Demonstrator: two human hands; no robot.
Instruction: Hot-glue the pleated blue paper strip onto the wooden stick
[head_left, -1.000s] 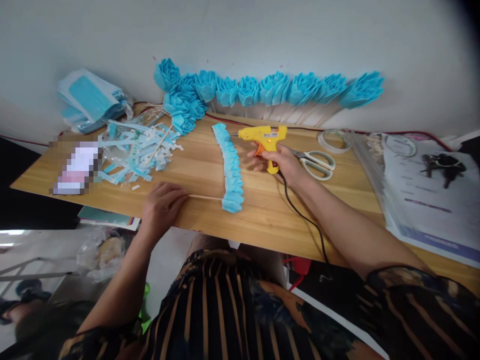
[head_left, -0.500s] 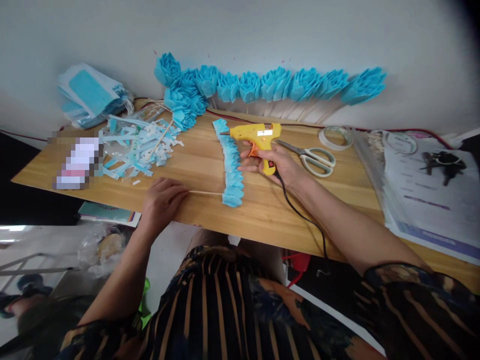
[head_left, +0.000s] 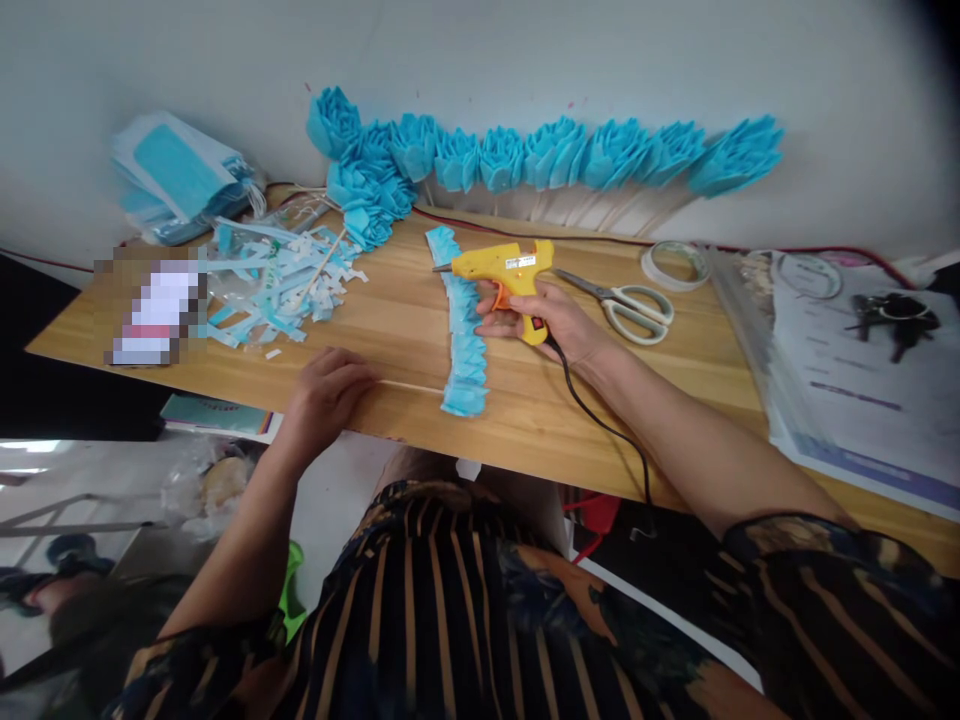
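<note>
My right hand (head_left: 551,322) is closed round the handle of a yellow glue gun (head_left: 504,266), held above the wooden table (head_left: 405,320) with its nozzle pointing left over a long strip of folded blue paper (head_left: 465,335). My left hand (head_left: 326,385) presses its fingers down on a thin wooden stick (head_left: 411,386) near the table's front edge. The stick's far end meets the near end of the blue strip. The gun's black cord (head_left: 600,425) trails off the table's front.
A row of blue paper flowers (head_left: 525,155) leans on the wall. Paper scraps (head_left: 270,285) and a stack of blue face masks (head_left: 180,185) lie at left. Scissors (head_left: 626,300), a tape roll (head_left: 671,263) and a plastic sleeve of papers (head_left: 847,370) are at right.
My right hand has carried the glue gun leftward, so its nozzle now hangs over the blue strip. My left hand has stayed on the stick.
</note>
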